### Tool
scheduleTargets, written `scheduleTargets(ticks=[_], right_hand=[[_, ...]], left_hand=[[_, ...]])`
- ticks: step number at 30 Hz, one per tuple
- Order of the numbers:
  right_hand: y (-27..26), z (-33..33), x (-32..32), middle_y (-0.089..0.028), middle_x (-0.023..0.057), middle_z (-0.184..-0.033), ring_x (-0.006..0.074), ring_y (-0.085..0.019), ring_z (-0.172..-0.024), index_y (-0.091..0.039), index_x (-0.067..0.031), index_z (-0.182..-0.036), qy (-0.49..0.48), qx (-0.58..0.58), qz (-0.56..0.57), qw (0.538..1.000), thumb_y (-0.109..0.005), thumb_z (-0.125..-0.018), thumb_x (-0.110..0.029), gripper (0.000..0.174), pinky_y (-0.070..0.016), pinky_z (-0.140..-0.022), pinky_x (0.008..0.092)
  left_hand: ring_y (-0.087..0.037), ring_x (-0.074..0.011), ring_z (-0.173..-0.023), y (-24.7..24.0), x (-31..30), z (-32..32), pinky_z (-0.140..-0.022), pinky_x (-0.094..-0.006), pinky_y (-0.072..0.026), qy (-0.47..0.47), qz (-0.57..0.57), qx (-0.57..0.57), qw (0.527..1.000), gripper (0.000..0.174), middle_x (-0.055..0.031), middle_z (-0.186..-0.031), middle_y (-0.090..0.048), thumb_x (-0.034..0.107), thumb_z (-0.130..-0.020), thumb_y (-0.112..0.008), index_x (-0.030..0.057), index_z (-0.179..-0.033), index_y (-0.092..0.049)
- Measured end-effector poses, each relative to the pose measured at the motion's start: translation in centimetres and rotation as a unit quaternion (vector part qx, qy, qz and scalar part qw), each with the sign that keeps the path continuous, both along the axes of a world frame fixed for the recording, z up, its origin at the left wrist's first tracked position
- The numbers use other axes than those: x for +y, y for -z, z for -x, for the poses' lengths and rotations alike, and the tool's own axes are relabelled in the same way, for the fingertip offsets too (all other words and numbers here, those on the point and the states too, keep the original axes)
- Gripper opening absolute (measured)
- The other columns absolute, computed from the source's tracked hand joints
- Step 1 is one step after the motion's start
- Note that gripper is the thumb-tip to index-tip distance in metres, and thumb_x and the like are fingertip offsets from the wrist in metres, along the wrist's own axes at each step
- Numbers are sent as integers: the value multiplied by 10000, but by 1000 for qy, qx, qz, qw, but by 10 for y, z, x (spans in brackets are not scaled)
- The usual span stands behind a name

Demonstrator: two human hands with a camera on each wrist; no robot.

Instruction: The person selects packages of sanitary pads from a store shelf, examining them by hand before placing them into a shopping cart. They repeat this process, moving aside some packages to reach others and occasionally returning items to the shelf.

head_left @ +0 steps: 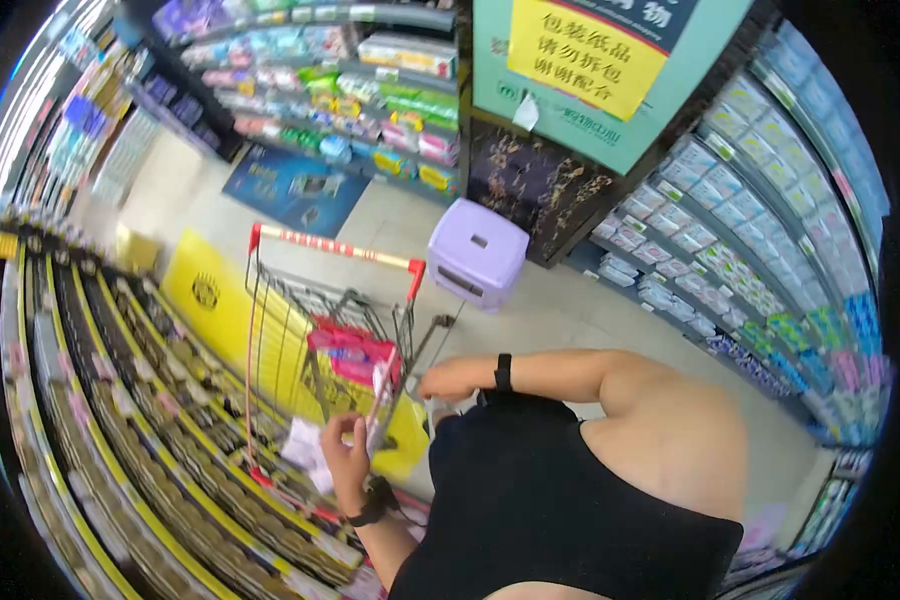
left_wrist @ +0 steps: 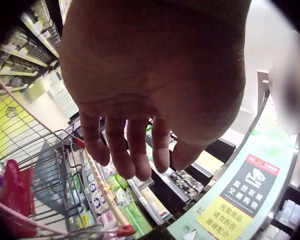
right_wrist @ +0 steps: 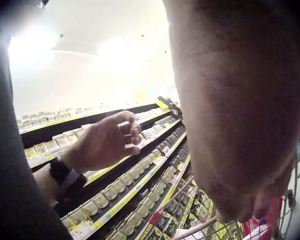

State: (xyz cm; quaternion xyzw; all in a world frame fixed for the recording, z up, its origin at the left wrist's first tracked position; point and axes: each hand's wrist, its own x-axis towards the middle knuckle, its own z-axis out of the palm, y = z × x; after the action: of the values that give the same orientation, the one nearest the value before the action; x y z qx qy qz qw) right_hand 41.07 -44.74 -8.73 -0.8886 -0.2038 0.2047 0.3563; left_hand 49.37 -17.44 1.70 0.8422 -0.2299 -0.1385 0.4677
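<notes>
My left hand (head_left: 345, 460), with a black band at the wrist, is raised beside the near end of a wire shopping cart (head_left: 253, 350). Its fingers (left_wrist: 136, 155) are loosely bent and hold nothing in the left wrist view. Across from it, my right hand (head_left: 455, 380) is at the cart's right side, close to the pale rail. The right wrist view shows mostly the back of that hand, its fingertips hidden, so I cannot tell what it grips. A bright pink package (head_left: 355, 355) lies in the cart. A white and pink package (head_left: 308, 450) is near my left hand.
A lilac stool (head_left: 478, 245) stands beyond the cart, against a dark marbled pillar (head_left: 530, 185) with a green and yellow sign (head_left: 585, 60). Stepped shelves (head_left: 120, 430) of jar-like goods line the left. Packaged paper goods fill the right shelves (head_left: 730, 210). The cart's handle (head_left: 335, 245) faces away.
</notes>
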Motion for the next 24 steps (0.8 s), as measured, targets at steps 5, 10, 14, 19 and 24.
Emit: scheduleTargets(ticks=[5, 10, 14, 19, 24], right_hand=[[-45, -63, 21, -701, 200, -966, 420, -676, -932, -653, -29, -1021, 79, -60, -28, 995, -652, -853, -149, 206, -537, -784, 524], [-24, -120, 54, -651, 178, -1021, 398, -642, -997, -619, -34, -1046, 44, -168, 26, 985, -689, -847, -183, 258, -544, -839, 487], [62, -128, 55, -642, 167, -1049, 374, -627, -1053, -635, -48, -1074, -7, -125, 108, 986, -703, -828, -167, 281, -532, -860, 479], [138, -112, 57, -714, 128, -987, 337, -691, -992, -717, -72, -981, 35, -86, 250, 964, -687, -797, -187, 219, -557, -838, 441], [114, -137, 72, -722, 132, -1003, 329, -680, -1033, -736, -72, -935, 54, 13, 290, 955, -674, -796, -166, 178, -549, -856, 435]], left_hand=[[-600, -121, -750, 63, 5, -106, -689, -300, -493, 63, 12, 37, 997, 166, -66, -857, -697, 165, -978, -707, 4, -1008, -679], [-689, -222, -756, 192, 16, -179, -700, -381, -537, 96, -44, 57, 993, 161, -141, -832, -726, 164, -947, -717, 4, -960, -698], [-685, -284, -878, 372, 39, -199, -802, -431, -541, 55, -47, 229, 971, 418, -177, -977, -741, 370, -945, -717, -24, -1079, -685], [-446, -454, -1419, 438, 30, -183, -1158, -499, -389, 159, -277, 311, 895, 1112, -331, -1518, -441, 639, -811, -753, -93, -1525, -317], [-297, -491, -1516, 477, 0, -172, -1238, -470, -316, 244, -395, 352, 813, 1431, -342, -1657, -219, 754, -680, -787, -125, -1597, -128]])
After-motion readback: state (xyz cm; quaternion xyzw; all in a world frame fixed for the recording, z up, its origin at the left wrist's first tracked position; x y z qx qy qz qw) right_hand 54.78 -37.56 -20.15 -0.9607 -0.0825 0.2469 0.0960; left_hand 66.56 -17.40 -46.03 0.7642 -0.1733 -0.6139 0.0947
